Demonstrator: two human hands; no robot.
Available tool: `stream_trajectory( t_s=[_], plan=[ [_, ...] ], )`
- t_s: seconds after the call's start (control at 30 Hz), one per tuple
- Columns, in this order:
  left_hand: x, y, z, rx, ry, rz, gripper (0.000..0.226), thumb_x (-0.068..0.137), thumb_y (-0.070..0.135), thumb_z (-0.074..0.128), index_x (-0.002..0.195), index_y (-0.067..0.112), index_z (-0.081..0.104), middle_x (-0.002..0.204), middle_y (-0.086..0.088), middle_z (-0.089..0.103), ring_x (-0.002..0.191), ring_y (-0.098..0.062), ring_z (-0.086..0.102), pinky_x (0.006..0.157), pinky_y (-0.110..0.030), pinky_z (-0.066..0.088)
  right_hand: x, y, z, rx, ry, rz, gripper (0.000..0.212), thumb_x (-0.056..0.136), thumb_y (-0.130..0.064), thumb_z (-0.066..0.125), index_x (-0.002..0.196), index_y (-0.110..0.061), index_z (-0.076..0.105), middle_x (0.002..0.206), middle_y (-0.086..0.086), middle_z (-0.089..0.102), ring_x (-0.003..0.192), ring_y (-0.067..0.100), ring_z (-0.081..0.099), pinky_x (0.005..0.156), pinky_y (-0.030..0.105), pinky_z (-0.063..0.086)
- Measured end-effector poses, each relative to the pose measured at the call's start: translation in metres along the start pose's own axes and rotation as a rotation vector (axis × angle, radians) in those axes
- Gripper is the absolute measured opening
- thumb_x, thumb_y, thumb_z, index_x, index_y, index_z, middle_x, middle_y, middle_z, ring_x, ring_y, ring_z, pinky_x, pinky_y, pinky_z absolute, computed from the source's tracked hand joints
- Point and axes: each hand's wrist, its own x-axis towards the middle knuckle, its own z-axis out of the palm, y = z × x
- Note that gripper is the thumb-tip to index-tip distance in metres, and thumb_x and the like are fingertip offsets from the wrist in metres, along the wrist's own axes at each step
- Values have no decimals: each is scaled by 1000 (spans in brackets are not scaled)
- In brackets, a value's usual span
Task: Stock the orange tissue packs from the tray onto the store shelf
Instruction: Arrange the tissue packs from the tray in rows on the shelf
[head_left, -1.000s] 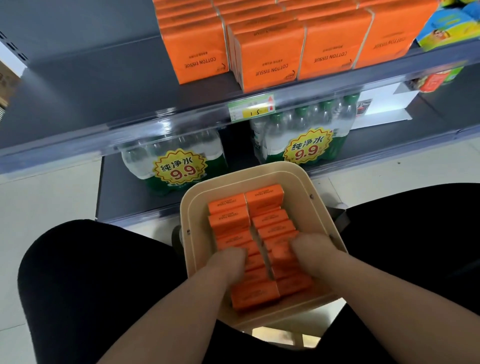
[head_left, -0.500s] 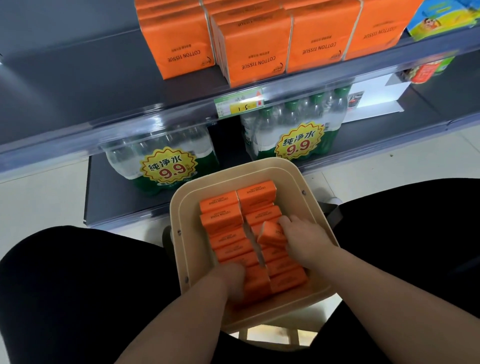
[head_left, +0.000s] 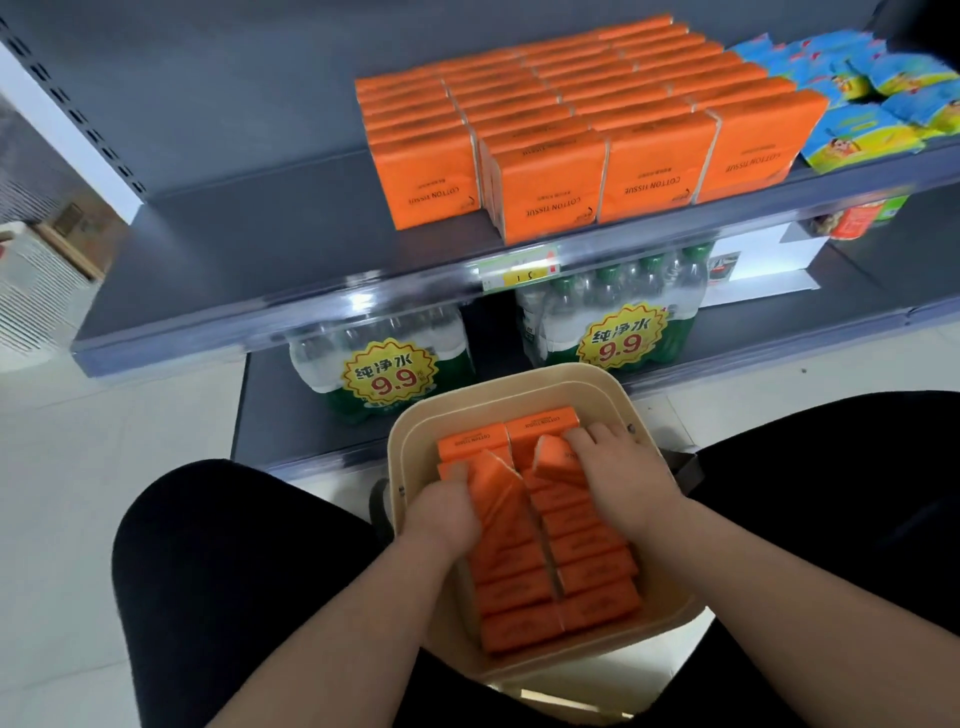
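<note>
A beige tray (head_left: 618, 400) sits between my knees, filled with two rows of orange tissue packs (head_left: 592, 577). My left hand (head_left: 441, 512) grips a tilted orange pack (head_left: 498, 499) in the left row, raised above its neighbours. In the right row my right hand (head_left: 621, 467) grips another tilted orange pack (head_left: 558, 460) near the far end. Above, the grey shelf (head_left: 291, 249) carries several rows of orange tissue packs (head_left: 550, 192) standing upright, with bare room to their left.
Blue snack bags (head_left: 872, 104) lie on the shelf to the right of the orange packs. Shrink-wrapped water bottles (head_left: 384, 358) with 9.9 stickers stand on the lower shelf behind the tray. My black-clad knees flank the tray. White floor lies to the left.
Both hands moved toward the tray's far end. The left hand lifted a pack out of the left row; the right holds its pack higher. The view tilted up, showing more shelf.
</note>
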Motion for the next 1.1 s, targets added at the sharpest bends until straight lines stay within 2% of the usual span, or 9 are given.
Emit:
stream_trajectory(
  t_s=[0.07, 0.17, 0.3, 0.4, 0.5, 0.67, 0.83, 0.97, 1.1],
  plan=[
    [-9, 5, -21, -66, 77, 16, 59, 86, 26, 57, 139, 21, 31, 116, -10, 63, 105, -29, 61, 90, -36, 49, 1, -4, -17, -1, 86, -9, 37, 92, -27, 46, 128, -27, 39, 124, 1, 52, 116, 25, 49, 94, 41, 41],
    [-25, 16, -60, -139, 243, 98, 44, 86, 21, 58, 129, 18, 46, 116, -8, 64, 105, -26, 60, 89, -34, 48, 2, -11, -55, -20, 201, -14, 45, 90, -32, 52, 132, -29, 38, 127, 1, 50, 119, 25, 47, 94, 41, 41],
    [-41, 34, -126, -162, 436, 164, 33, 87, 12, 54, 119, 10, 49, 109, -12, 64, 102, -32, 60, 74, -29, 40, 6, -15, -124, -37, 318, -17, 64, 82, -11, 56, 140, -26, 33, 129, 6, 43, 121, 28, 41, 96, 42, 37],
    [-38, 45, -174, -174, 590, 168, 34, 84, 9, 52, 118, 12, 49, 110, -18, 63, 103, -37, 59, 79, -37, 45, 15, -16, -171, -42, 447, -2, 65, 80, -5, 53, 139, -26, 36, 127, 7, 43, 120, 29, 41, 93, 41, 36],
    [-33, 53, -213, -140, 680, 186, 35, 84, 8, 48, 119, 14, 49, 110, -18, 59, 100, -38, 58, 82, -40, 46, 31, -16, -204, -59, 535, 14, 65, 78, -5, 57, 137, -26, 39, 123, 9, 43, 118, 31, 42, 90, 42, 36],
    [-9, 66, -258, -53, 746, 198, 43, 85, 6, 49, 127, 17, 45, 115, -15, 54, 105, -34, 53, 84, -44, 48, 64, -11, -245, -39, 680, 27, 70, 75, 3, 55, 138, -23, 38, 123, 8, 44, 118, 31, 41, 93, 45, 35],
    [23, 84, -278, 98, 735, 193, 56, 81, -3, 45, 134, 16, 42, 124, -13, 52, 117, -33, 43, 92, -42, 44, 93, -3, -267, -51, 738, 47, 63, 80, 2, 48, 137, -23, 39, 126, 7, 45, 120, 29, 40, 96, 47, 31],
    [49, 94, -280, 200, 729, 156, 57, 80, -4, 44, 133, 17, 42, 123, -10, 53, 117, -31, 40, 91, -42, 41, 103, 6, -265, -20, 735, 45, 68, 77, 2, 52, 138, -25, 39, 125, 5, 45, 119, 28, 39, 95, 46, 31],
    [70, 97, -275, 258, 759, 153, 57, 80, -2, 47, 132, 21, 45, 123, -7, 54, 115, -28, 40, 90, -39, 38, 104, 17, -257, 91, 671, -7, 65, 81, 0, 52, 139, -27, 39, 126, 4, 45, 120, 27, 37, 91, 44, 34]
  ],
)
